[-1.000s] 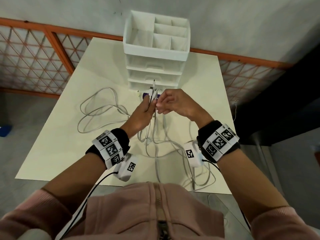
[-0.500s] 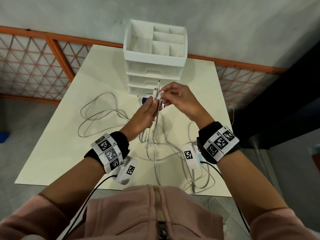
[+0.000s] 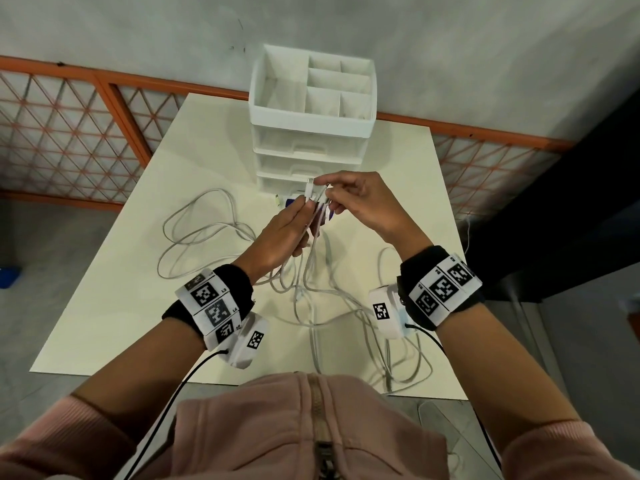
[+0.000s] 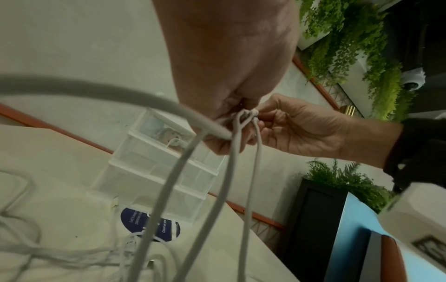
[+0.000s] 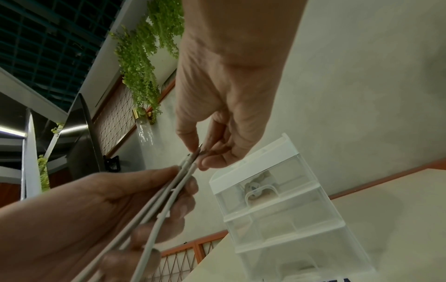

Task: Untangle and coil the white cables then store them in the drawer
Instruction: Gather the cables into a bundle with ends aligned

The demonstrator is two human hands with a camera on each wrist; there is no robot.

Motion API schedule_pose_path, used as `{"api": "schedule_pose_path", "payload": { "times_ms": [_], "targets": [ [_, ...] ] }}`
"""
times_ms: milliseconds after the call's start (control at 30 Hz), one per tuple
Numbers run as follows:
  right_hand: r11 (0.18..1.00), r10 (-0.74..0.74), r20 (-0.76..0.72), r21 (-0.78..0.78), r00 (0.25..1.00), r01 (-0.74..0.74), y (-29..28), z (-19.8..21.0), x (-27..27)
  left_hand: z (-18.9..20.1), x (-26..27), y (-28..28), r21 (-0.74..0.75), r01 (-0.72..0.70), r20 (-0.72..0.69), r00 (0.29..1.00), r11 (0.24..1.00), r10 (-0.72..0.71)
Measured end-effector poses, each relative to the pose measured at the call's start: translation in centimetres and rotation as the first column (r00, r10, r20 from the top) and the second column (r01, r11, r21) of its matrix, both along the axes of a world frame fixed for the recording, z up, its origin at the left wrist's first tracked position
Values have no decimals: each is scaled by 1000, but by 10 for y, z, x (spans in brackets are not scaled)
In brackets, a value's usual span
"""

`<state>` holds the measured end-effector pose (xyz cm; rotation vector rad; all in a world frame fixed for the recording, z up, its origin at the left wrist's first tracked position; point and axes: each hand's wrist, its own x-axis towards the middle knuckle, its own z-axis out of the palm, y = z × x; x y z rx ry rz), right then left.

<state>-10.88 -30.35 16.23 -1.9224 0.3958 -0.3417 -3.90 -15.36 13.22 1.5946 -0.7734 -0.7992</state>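
Observation:
Several white cables [image 3: 311, 271] lie tangled on the cream table [image 3: 114, 299], one loop [image 3: 201, 233] spread to the left. My left hand [image 3: 287, 230] grips a bundle of cable ends [image 5: 166, 198] raised above the table in front of the drawer unit [image 3: 311, 140]. My right hand [image 3: 349, 199] pinches the plug tips [image 5: 195, 152] of that bundle between thumb and fingers. In the left wrist view the strands [image 4: 231, 152] hang down from both hands. All three drawers are closed; the top drawer [image 5: 263, 187] holds something pale.
The white organiser with open top compartments [image 3: 311, 88] stands at the table's far edge by the wall. A blue round sticker [image 4: 149, 225] lies on the table before it. An orange lattice railing [image 3: 69, 133] runs behind. More cable loops [image 3: 398, 358] reach the near right edge.
Both hands have lifted the cable ends a little higher and farther toward the drawer unit. The right hand's fingers have shifted up to the plug tips.

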Motion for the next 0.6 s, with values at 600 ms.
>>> {"api": "schedule_pose_path", "payload": {
  "times_ms": [600],
  "targets": [
    [897, 392, -193, 299, 900, -326, 19, -14, 7, 34, 12, -4, -191, -35, 140, 988, 981, 63]
  ]
}}
